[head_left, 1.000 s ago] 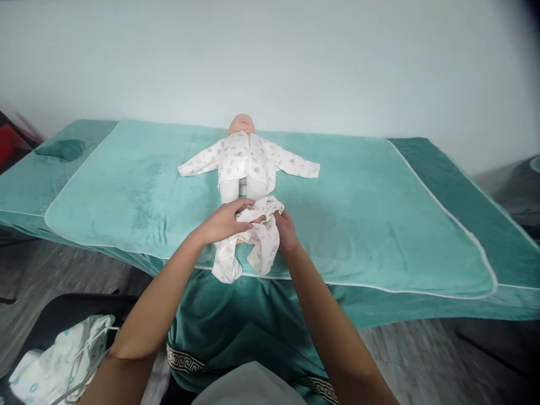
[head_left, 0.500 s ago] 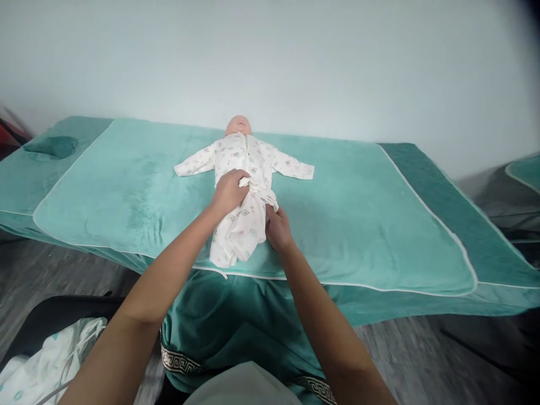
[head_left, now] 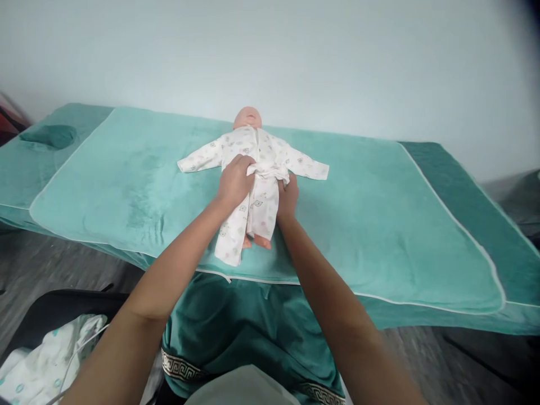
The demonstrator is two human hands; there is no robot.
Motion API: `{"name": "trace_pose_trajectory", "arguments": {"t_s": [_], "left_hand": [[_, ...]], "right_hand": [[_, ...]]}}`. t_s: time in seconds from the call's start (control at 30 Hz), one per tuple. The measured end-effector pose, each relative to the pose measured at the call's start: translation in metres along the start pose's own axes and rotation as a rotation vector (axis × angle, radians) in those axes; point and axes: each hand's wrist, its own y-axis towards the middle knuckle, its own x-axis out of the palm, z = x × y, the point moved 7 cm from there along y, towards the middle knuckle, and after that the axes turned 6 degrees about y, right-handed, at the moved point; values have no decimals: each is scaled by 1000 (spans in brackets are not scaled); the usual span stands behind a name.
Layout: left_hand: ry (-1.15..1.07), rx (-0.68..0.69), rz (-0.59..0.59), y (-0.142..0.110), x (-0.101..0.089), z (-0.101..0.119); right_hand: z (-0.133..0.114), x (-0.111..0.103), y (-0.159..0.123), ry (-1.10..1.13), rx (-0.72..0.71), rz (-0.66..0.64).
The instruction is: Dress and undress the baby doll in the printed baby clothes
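A baby doll (head_left: 248,118) lies on its back, head toward the wall, its arms spread in a white patterned long-sleeved top (head_left: 238,145). White patterned baby pants (head_left: 265,205) are around its legs, the waistband bunched over the lower edge of the top. My left hand (head_left: 236,181) grips the waistband on the left side, fingers closed. My right hand (head_left: 288,196) is closed on the waistband at the other side, its fingertips partly hidden by cloth. The doll's feet (head_left: 261,242) show below the right pant leg; the left leg reaches lower and lies flat.
Beneath the doll a light green blanket (head_left: 358,225) with white piping covers the bed, which has a face hole (head_left: 48,136) at the left end. A black chair (head_left: 71,304) at lower left holds white printed cloth (head_left: 46,360) and a thin cord. A pale wall (head_left: 270,56) stands behind.
The pants have been pulled up the doll's legs to the lower torso, both hands moving away from me with them. Toes now poke out at the bottom, and the top's lower edge is covered.
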Motion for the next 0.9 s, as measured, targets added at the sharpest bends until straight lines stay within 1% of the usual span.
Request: {"name": "trace_pose_trajectory", "arguments": {"t_s": [0.07,0.1,0.13,0.2,0.23,0.3,0.33,0.4,0.47,0.53,0.57,0.63,0.7,0.77,0.83,0.9], "left_hand": [[-68,-10,-31,-5,-1,0],[-122,-26,-60,-8,-3,-2],[-195,-54,-103,-12,-5,-5],[-387,-141,-214,-21,-9,-13],[-490,-188,-273,-25,-10,-17],[-663,-257,-357,-32,-14,-21],[-719,-276,-371,-35,-15,-21],[-773,-297,-352,-38,-17,-20],[-766,-310,-287,-39,-18,-20],[-720,-320,-199,-39,-20,-23],[-693,-328,-162,-40,-20,-26],[-656,-343,-141,-41,-17,-30],[-653,-353,-178,-41,-11,-32],[-680,-359,-215,-39,-5,-31],[-729,-386,-221,-36,-1,-31],[-786,-418,-230,-32,1,-31]], "right_hand": [[-2,-6,-4,50,-10,34],[-6,-10,-7,77,-31,25],[-12,-13,-10,99,-61,-11],[-29,-16,-14,127,-124,-137],[-40,-15,-15,127,-144,-224],[-61,-8,-13,93,-150,-415],[-71,-1,-10,63,-131,-514],[-87,17,-4,-18,-74,-716],[-97,39,2,-72,-41,-899],[-100,56,6,-18,-35,-1011],[-98,61,8,52,-19,-1030],[-82,66,11,216,70,-1007],[-59,64,9,335,205,-965],[-42,60,6,416,310,-938],[-37,56,4,465,343,-945],[-43,54,2,445,314,-1006]]}}
